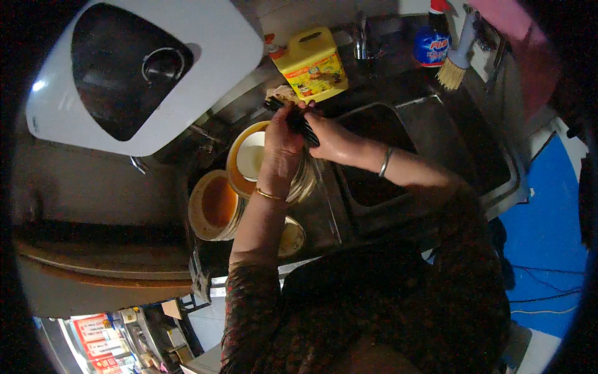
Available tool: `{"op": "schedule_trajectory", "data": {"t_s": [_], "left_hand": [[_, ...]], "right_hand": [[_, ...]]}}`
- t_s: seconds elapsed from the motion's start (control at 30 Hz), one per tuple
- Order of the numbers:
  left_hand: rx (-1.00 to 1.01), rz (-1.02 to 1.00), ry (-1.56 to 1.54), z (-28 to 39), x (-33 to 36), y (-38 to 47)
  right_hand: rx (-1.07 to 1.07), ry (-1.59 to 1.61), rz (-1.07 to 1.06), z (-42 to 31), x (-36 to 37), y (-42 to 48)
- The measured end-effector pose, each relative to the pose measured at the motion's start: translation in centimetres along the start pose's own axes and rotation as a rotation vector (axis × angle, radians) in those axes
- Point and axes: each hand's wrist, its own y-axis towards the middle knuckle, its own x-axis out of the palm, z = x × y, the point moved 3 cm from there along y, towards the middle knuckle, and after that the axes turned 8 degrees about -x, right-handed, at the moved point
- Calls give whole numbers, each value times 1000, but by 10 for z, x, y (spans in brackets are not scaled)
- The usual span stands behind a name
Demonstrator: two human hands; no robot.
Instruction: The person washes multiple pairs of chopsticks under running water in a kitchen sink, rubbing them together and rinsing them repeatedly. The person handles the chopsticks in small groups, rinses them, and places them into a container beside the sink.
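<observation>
Both of my hands are closed around a bundle of dark, thin sticks (308, 128), which look like chopsticks. My left hand (282, 135) grips the bundle from one side, above the stacked bowls. My right hand (332, 135) wraps it from the other, near the sink edge. The stick ends poke out beyond my fingers at the upper left and lower right. Beneath my left wrist stands a stack of bowls (306, 182), partly hidden by my arm. A white bowl (250, 156) sits inside a larger yellowish one.
Left of the stack is a bowl of reddish-brown liquid (218, 205). A yellow detergent jug (317, 65) and crumpled cloth (280, 92) lie beyond my hands. The sink basin (378, 154) is at right, with a spray bottle (432, 44) and brush (455, 70) behind. A white range hood (219, 42) overhangs the left.
</observation>
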Motion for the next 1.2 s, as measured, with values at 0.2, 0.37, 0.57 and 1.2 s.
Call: {"op": "schedule_trajectory", "data": {"t_s": [0.2, 0.37, 0.57, 1.2], "left_hand": [[-21, -131, -34, 44, 14, 26], [50, -32, 310, 68, 9, 69], [418, -160, 1218, 91, -3, 84], [230, -66, 412, 112, 29, 107]], "right_hand": [[110, 400, 49, 50, -38, 84], [-16, 103, 31, 115, -14, 193], [-136, -257, 108, 137, -6, 199], [-121, -220, 127, 117, -17, 180]]}}
